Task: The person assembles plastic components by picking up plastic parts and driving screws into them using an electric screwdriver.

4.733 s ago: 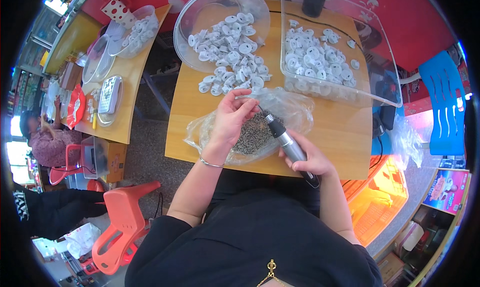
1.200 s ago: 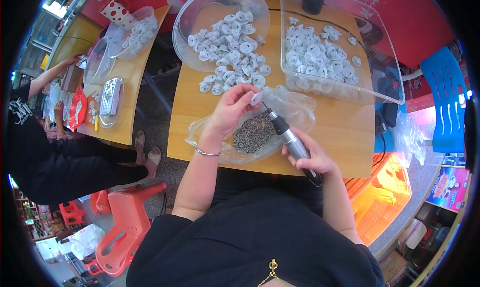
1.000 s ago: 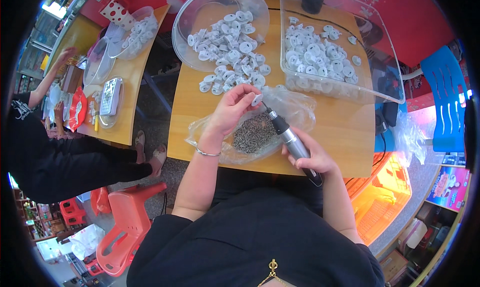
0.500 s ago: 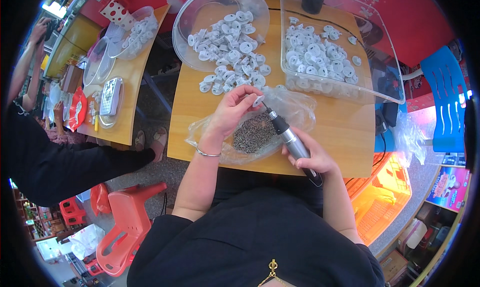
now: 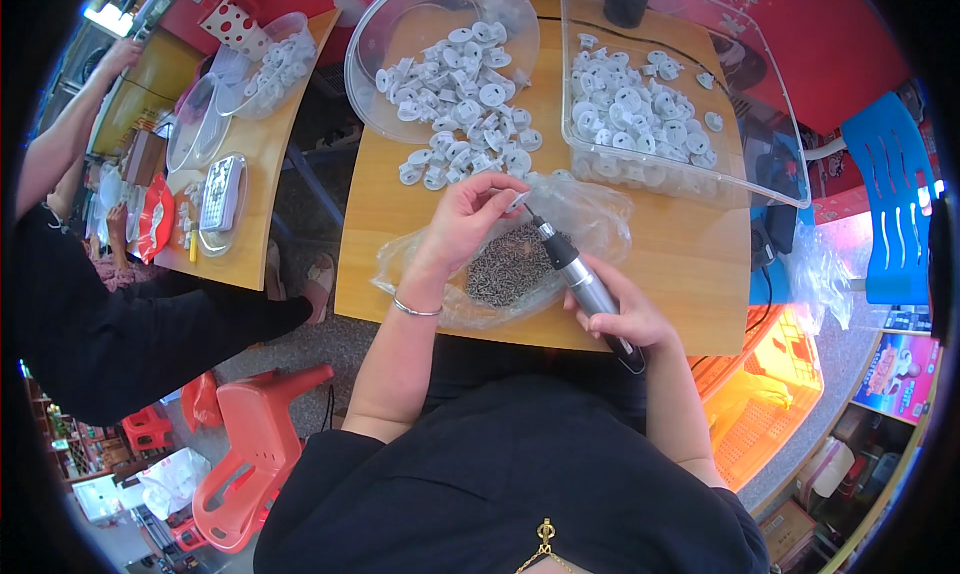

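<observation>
My left hand (image 5: 470, 219) pinches a small round white plastic part (image 5: 517, 202) between thumb and fingers. My right hand (image 5: 625, 309) is wrapped around a silver and black electric screwdriver (image 5: 590, 286), which slants up and to the left. Its thin bit meets or nearly meets the white part; I cannot tell whether they touch. Below lies a clear plastic bag (image 5: 600, 214), spread open, with a heap of small dark metal screws (image 5: 508, 266) in it. Beyond the bag, a pile of white plastic parts (image 5: 460, 94) spills from a tipped round clear tub (image 5: 365, 64).
A clear rectangular bin (image 5: 690, 164) of more white parts stands at the back right of the wooden table (image 5: 690, 259). An orange crate (image 5: 770, 404) sits at lower right. Leftward are a side table (image 5: 250, 244), a red chair (image 5: 250, 424) and another person (image 5: 80, 304).
My hands, the screwdriver and the white part stay nearly still; the part looks tilted slightly more edge-on. At left, the other person's raised arm has shifted.
</observation>
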The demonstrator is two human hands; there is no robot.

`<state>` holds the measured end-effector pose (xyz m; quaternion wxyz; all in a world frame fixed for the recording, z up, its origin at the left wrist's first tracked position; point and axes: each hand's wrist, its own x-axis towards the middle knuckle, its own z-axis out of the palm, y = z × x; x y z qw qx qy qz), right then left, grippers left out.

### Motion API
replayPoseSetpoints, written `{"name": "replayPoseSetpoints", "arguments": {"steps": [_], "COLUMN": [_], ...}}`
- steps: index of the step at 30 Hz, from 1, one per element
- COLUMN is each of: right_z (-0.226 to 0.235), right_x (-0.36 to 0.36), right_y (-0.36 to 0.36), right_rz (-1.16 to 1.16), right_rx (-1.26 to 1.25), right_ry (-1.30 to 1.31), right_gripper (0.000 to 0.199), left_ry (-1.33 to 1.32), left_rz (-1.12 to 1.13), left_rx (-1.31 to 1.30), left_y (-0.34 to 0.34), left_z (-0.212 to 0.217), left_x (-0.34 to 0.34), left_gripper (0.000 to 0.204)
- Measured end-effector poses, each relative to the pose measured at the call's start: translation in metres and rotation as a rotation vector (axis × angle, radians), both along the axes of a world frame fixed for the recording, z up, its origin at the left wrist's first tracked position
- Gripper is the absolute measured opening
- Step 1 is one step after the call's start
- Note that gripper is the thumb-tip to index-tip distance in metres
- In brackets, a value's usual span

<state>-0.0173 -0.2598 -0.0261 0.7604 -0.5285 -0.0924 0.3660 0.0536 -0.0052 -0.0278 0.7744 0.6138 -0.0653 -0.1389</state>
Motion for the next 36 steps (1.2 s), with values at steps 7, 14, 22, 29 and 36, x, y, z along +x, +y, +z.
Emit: {"name": "replayPoseSetpoints", "arguments": {"steps": [7,14,22,29,36], "right_z": [0.001,0.0004,0.0003,0.0007,0.0008], "right_x": [-0.001,-0.0008,-0.0003,0.0003,0.0007], "right_y": [0.002,-0.0009,-0.0013,-0.0022,-0.0018], "right_rz": [-0.016,0.019,0.02,0.031,0.03], "right_rx": [-0.038,-0.044,-0.068,-0.065,-0.077], "right_ry": [-0.01,0.002,-0.002,0.013,-0.011], "right_gripper": [0.089,0.084,0.085,0.085,0.085], "left_ry": [-0.045,-0.043,-0.053,-0.055,-0.047], "left_rz": [0.049,0.059,0.059,0.052,0.061], "left_rx": [0.046,0.069,0.081,0.069,0.098], "left_y": [-0.0037,-0.0038,-0.0043,-0.0048,-0.0061], "left_z": [0.0037,0.0023,0.0018,0.0,0.0021], "left_x": [-0.0014,-0.0023,-0.0026,-0.0026,-0.0028], "left_gripper": [0.016,0.015,0.014,0.013,0.013]}}
